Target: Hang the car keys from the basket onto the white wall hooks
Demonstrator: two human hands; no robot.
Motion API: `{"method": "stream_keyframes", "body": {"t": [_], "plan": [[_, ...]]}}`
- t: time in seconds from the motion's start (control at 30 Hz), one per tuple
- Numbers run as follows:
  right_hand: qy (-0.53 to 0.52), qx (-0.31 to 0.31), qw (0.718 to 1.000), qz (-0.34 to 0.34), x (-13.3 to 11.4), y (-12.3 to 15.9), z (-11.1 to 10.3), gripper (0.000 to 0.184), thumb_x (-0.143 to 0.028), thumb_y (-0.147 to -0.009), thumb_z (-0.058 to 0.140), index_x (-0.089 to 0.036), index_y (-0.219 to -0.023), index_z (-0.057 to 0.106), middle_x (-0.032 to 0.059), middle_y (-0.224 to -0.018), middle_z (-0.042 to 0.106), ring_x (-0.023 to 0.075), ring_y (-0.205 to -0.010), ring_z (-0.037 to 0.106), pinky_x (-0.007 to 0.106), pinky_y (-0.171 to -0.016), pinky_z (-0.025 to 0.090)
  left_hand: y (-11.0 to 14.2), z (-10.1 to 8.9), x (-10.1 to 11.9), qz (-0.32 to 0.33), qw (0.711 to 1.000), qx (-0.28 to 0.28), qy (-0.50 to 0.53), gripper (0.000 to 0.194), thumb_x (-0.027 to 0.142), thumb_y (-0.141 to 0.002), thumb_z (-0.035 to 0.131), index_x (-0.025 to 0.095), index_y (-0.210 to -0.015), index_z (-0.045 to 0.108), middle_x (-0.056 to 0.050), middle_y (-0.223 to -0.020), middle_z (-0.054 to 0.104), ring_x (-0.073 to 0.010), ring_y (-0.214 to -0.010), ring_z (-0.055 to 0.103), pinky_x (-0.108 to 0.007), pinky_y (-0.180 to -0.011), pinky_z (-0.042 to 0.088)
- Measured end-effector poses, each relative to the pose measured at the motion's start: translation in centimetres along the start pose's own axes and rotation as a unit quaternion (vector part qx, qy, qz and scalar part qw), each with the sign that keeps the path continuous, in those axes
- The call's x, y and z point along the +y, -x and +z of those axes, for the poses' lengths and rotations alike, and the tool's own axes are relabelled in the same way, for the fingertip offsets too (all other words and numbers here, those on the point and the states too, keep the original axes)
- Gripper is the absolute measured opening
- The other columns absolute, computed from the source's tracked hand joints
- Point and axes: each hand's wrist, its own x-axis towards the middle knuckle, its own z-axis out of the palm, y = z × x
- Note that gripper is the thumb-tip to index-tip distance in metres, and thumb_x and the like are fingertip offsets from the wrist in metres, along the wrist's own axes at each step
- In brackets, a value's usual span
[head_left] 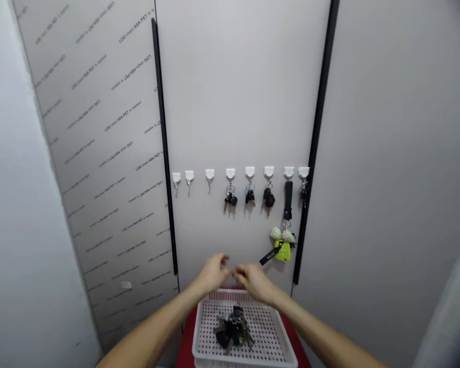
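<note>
My left hand (213, 272) is raised in front of the cabinet door, just above the back rim of a white plastic basket (283, 332). Its fingers are curved, with a gap showing between forefinger and thumb. Close beside it, my right hand (254, 281) has its fingers bent together; whatever they may pinch is too small and blurred to make out. Below both hands, a heap of keys (233, 327) with black fobs lies in the perforated basket.
White hooks (210, 175) run in a row across the door. Key bunches (230, 199) hang from several, one with a black strap (288, 200) and yellow-green charm (282, 250). Three left hooks are bare. Black door strips (164, 143) stand either side. A red surface (187, 337) supports the basket.
</note>
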Motion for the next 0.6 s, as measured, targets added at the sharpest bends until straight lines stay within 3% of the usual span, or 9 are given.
{"method": "stream_keyframes", "body": {"t": [0.07, 0.13, 0.2, 0.3, 0.4, 0.5, 0.6], "plan": [[-0.031, 0.15, 0.988, -0.01, -0.8, -1.3, -3.5, 0.022, -0.021, -0.068, 0.036, -0.012, -0.071, 0.056, 0.0048, -0.066, 0.058, 0.0109, -0.059, 0.048, 0.021, -0.057, 0.035, -2.1, -2.4, 2.0, -0.003, 0.995, 0.1, 0.022, 0.037, 0.022, -0.061, 0.046, 0.011, -0.096, 0.046, -0.009, -0.09, 0.053, -0.014, -0.076, 0.048, -0.025, -0.069, 0.037], [-0.039, 0.312, 0.949, 0.007, -1.7, -2.8, -7.2, 0.026, -0.026, -0.069, 0.038, -0.012, -0.084, 0.053, 0.0074, -0.081, 0.057, 0.0127, -0.07, 0.049, 0.023, -0.065, 0.037, -4.3, -4.6, 4.2, -0.017, 0.98, 0.191, 0.052, 0.042, 0.027, -0.061, 0.047, 0.012, -0.1, 0.042, -0.01, -0.095, 0.05, -0.014, -0.079, 0.048, -0.025, -0.071, 0.037], [-0.035, 0.396, 0.917, 0.026, -2.4, -4.4, -10.0, 0.033, -0.029, -0.067, 0.04, -0.011, -0.093, 0.049, 0.0095, -0.088, 0.054, 0.0139, -0.074, 0.049, 0.025, -0.068, 0.037, -6.1, -6.1, 6.1, -0.032, 0.966, 0.244, 0.077, 0.047, 0.031, -0.06, 0.049, 0.014, -0.102, 0.039, -0.009, -0.097, 0.05, -0.0144, -0.082, 0.048, -0.026, -0.072, 0.037], [-0.016, 0.404, 0.913, 0.06, -3.0, -6.4, -11.8, 0.042, -0.032, -0.064, 0.044, -0.01, -0.1, 0.045, 0.0104, -0.086, 0.055, 0.0154, -0.073, 0.05, 0.027, -0.069, 0.037, -8.0, -6.6, 8.4, -0.067, 0.96, 0.252, 0.101, 0.046, 0.035, -0.058, 0.052, 0.017, -0.098, 0.041, -0.006, -0.091, 0.054, -0.0158, -0.081, 0.05, -0.027, -0.069, 0.038], [0.016, 0.379, 0.92, 0.097, -3.2, -7.5, -11.9, 0.039, -0.033, -0.064, 0.044, -0.011, -0.095, 0.048, 0.008, -0.074, 0.058, 0.0161, -0.067, 0.051, 0.027, -0.064, 0.038, -9.1, -6.0, 9.6, -0.084, 0.961, 0.241, 0.106, 0.033, 0.032, -0.059, 0.05, 0.016, -0.089, 0.048, -0.007, -0.086, 0.057, -0.0167, -0.078, 0.052, -0.026, -0.066, 0.038], [0.028, 0.376, 0.92, 0.108, -3.6, -7.6, -12.3, 0.029, -0.032, -0.065, 0.041, -0.012, -0.083, 0.053, 0.0068, -0.068, 0.058, 0.0152, -0.063, 0.051, 0.025, -0.059, 0.037, -9.7, -6.2, 10.0, -0.066, 0.963, 0.233, 0.121, 0.025, 0.029, -0.062, 0.046, 0.014, -0.08, 0.053, -0.007, -0.077, 0.059, -0.0149, -0.071, 0.054, -0.024, -0.062, 0.039], [0.024, 0.386, 0.917, 0.094, -4.3, -7.4, -13.7, 0.027, -0.032, -0.068, 0.035, -0.013, -0.073, 0.054, 0.0058, -0.065, 0.058, 0.0141, -0.06, 0.05, 0.023, -0.056, 0.036, -10.0, -7.8, 10.5, -0.04, 0.96, 0.233, 0.152, 0.025, 0.031, -0.063, 0.043, 0.013, -0.076, 0.054, -0.004, -0.061, 0.059, -0.0118, -0.056, 0.053, -0.022, -0.055, 0.039]]}}
